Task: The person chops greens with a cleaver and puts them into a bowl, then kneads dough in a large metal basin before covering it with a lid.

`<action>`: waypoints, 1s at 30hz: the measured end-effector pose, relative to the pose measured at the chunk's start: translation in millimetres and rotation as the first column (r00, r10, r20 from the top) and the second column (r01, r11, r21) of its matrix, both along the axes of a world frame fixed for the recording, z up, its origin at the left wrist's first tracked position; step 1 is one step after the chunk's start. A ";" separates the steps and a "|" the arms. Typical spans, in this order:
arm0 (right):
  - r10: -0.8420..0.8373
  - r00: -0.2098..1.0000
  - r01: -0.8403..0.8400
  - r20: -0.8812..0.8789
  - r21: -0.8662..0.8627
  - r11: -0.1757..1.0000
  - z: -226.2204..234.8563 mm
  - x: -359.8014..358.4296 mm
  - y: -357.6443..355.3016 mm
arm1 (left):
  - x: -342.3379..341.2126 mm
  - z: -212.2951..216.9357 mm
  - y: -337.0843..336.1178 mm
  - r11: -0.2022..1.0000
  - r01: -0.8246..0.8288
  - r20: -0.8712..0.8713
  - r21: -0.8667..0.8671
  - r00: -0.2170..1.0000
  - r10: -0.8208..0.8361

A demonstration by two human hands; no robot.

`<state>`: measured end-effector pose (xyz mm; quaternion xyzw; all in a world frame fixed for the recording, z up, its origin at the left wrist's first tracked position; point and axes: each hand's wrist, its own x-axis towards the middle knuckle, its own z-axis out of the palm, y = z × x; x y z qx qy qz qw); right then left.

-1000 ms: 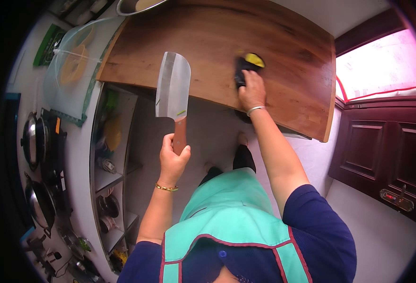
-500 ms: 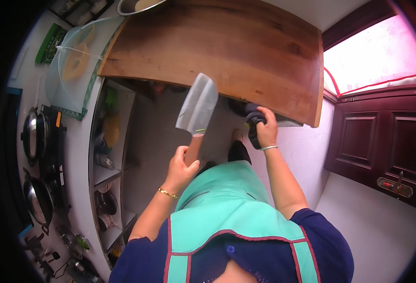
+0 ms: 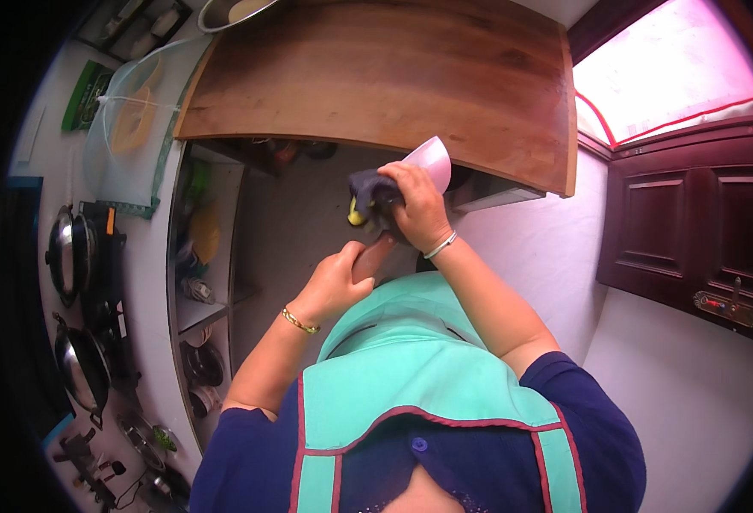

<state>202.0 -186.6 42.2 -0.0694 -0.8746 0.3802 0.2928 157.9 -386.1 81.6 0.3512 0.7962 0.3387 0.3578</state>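
My left hand is wrapped round the wooden handle of a cleaver. The blade points away and to the right, and its far end shows pinkish beyond my right hand. A dark cloth with a yellow patch is gripped in my right hand, which presses it over the blade close to the handle. Cloth and hand hide most of the blade. Both hands are in front of my green apron, short of the near edge of a wooden board.
A shelf unit with pots stands under the counter at left. Lidded pans sit farther left. A mesh food cover and a metal bowl are near the board's left end. A dark red door is at right.
My right hand has brought the dark cloth leftward onto the cleaver blade. The cleaver has tilted to the right, still in my left hand.
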 end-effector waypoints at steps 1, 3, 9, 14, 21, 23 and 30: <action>-0.028 1.000 0.028 0.010 0.034 0.999 -13.3 -1.4 0.7 | 2.5 -1.1 -8.0 0.999 -0.009 0.031 -0.032 0.999 0.010; -0.151 0.989 0.148 0.007 0.150 0.977 -32.1 -5.6 13.9 | 6.3 -2.2 -23.4 0.998 -0.020 0.055 -0.062 0.998 0.024; -0.521 0.849 0.456 0.085 0.378 0.806 -44.1 10.9 99.7 | 23.0 14.6 -47.9 0.990 -0.112 0.114 0.086 0.988 0.102; -0.538 0.839 0.541 -0.086 0.022 0.841 23.6 31.0 99.6 | -2.1 54.4 -31.6 0.818 -0.451 0.811 0.356 0.584 -0.031; 0.064 0.981 -0.035 -0.183 0.160 0.987 97.4 15.0 3.8 | -2.8 35.5 26.9 0.804 -0.540 0.752 0.249 0.631 0.190; 0.030 0.990 -0.015 -0.137 0.113 0.993 85.4 5.3 11.7 | 5.8 38.0 35.8 0.799 -0.568 0.808 0.200 0.556 0.193; -0.344 0.935 0.328 0.092 0.152 0.932 -6.9 -18.7 89.9 | 12.8 34.1 44.2 0.740 -0.636 0.821 0.220 0.530 0.212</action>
